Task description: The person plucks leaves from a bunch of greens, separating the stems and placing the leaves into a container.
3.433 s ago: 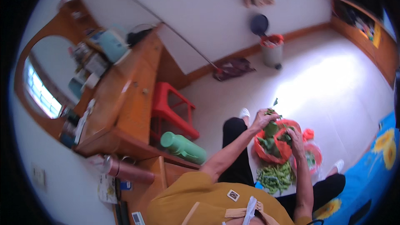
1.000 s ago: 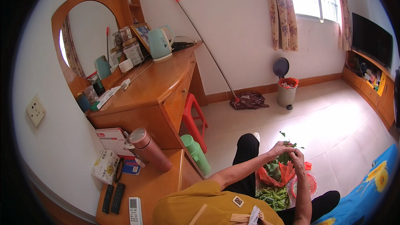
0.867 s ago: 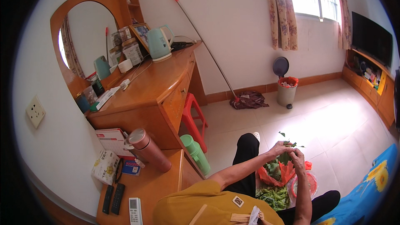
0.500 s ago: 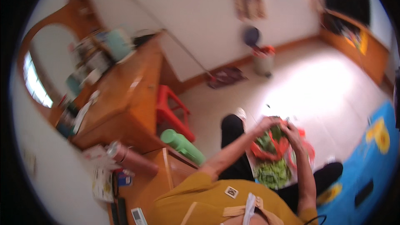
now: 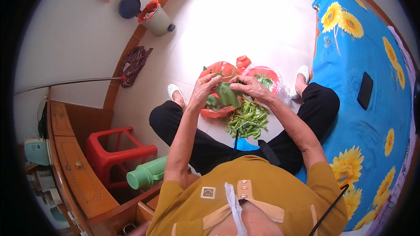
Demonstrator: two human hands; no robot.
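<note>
View swung downward, I judge plucking in hand: left hand (image 5: 205, 88) and right hand (image 5: 253, 86) pinch a leafy sprig (image 5: 228, 95) above the rim of the red bag (image 5: 217, 113), a light tug seemingly called for next.

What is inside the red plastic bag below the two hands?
Green leaves show inside the red plastic bag. Its bottom cannot be seen: these leaves, the left hand and the large held leaf cover it.

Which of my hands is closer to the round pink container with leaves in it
Right. Your right hand overlaps the lower-left edge of the pink container in view; your left hand is farther left, over the red bag.
</note>
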